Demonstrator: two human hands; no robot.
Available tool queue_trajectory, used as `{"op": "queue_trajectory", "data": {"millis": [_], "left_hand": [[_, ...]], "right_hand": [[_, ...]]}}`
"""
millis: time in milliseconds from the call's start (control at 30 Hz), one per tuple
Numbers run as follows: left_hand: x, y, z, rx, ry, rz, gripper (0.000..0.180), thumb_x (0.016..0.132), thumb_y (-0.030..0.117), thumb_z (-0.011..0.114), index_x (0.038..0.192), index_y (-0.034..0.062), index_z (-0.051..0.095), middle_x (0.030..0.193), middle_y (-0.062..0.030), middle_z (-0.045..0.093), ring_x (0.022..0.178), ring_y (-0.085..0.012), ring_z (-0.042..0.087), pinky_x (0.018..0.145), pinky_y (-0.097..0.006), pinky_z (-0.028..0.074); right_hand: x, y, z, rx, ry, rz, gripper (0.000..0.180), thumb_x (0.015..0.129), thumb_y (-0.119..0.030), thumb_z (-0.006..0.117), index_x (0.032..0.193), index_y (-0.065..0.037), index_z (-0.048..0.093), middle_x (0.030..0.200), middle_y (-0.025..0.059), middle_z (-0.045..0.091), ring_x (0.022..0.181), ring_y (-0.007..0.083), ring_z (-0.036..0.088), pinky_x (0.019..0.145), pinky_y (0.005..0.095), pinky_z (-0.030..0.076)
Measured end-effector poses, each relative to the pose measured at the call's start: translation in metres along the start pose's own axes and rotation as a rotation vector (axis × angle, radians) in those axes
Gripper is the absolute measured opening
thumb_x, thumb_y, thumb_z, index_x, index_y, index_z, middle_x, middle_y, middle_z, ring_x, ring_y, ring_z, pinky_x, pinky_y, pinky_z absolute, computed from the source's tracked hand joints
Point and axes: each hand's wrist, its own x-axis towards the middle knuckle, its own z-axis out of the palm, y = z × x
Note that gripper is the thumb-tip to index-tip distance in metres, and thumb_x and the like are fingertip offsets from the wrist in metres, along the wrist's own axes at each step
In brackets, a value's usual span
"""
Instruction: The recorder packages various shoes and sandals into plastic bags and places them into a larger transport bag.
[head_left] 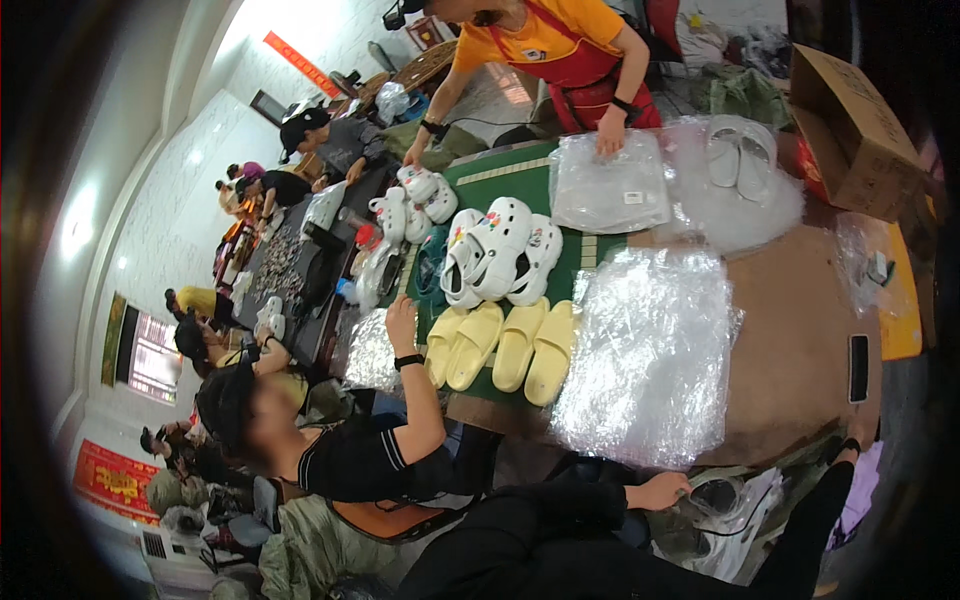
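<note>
My left hand (660,491) reaches in a black sleeve over the near edge of the table. Its fingers are closed at the edge of a clear plastic bag (716,494) that lies below the table edge. My right hand (848,449) is by the table's near right corner, at the end of a raised black sleeve. Only a small part of it shows, and its fingers cannot be made out. Close in front of my left hand lies a stack of clear plastic bags (645,350) on the brown tabletop.
Yellow slides (472,345) and white clogs (500,250) stand on a green mat (500,172). A black phone (858,368) lies at the right, below an open cardboard box (855,120). Co-workers sit at left; one in an orange shirt (540,40) stands opposite, handling plastic bags (610,195).
</note>
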Motion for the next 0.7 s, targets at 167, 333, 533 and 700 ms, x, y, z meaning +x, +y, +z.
{"op": "queue_trajectory", "data": {"millis": [167, 333, 533, 700], "left_hand": [[0.0, -0.011, 0.012, -0.072, 0.08, 0.042, 0.033, 0.066, -0.004, 0.049, 0.097, 0.0005, 0.059, 0.099, -0.0181, 0.054, 0.093, -0.0371, 0.052, 0.079, -0.042, 0.042], [-0.001, -0.01, 0.007, -0.058, 0.079, 0.048, 0.031, 0.066, -0.003, 0.049, 0.096, 0.001, 0.059, 0.098, -0.019, 0.053, 0.094, -0.0369, 0.051, 0.08, -0.042, 0.041], [0.0, 0.0, 0.001, 0.029, 0.067, 0.018, 0.026, 0.067, 0.001, 0.051, 0.09, 0.0027, 0.061, 0.095, -0.0155, 0.056, 0.091, -0.0341, 0.053, 0.08, -0.041, 0.042], [0.001, -0.014, 0.011, 0.04, 0.103, -0.02, 0.026, 0.065, 0.002, 0.053, 0.089, 0.0019, 0.062, 0.094, -0.0164, 0.057, 0.093, -0.0335, 0.053, 0.08, -0.04, 0.043]], "right_hand": [[0.002, 0.04, 0.028, -0.025, -0.003, 0.005, 0.026, 0.08, -0.009, 0.048, 0.103, 0.002, 0.052, 0.104, 0.0233, 0.055, 0.1, 0.0355, 0.051, 0.084, 0.0401, 0.041], [0.026, 0.097, 0.059, -0.053, 0.007, 0.019, 0.027, 0.078, -0.008, 0.051, 0.103, 0.003, 0.052, 0.104, 0.0236, 0.055, 0.1, 0.0359, 0.051, 0.084, 0.0405, 0.041], [0.047, 0.183, 0.122, -0.098, 0.053, 0.08, 0.028, 0.076, -0.006, 0.055, 0.103, 0.004, 0.052, 0.103, 0.024, 0.055, 0.099, 0.0364, 0.051, 0.084, 0.0411, 0.041], [0.047, 0.175, 0.112, -0.166, 0.021, 0.127, 0.032, 0.075, -0.004, 0.056, 0.107, -0.003, 0.055, 0.116, 0.0192, 0.051, 0.106, 0.0371, 0.048, 0.09, 0.0409, 0.039]]}}
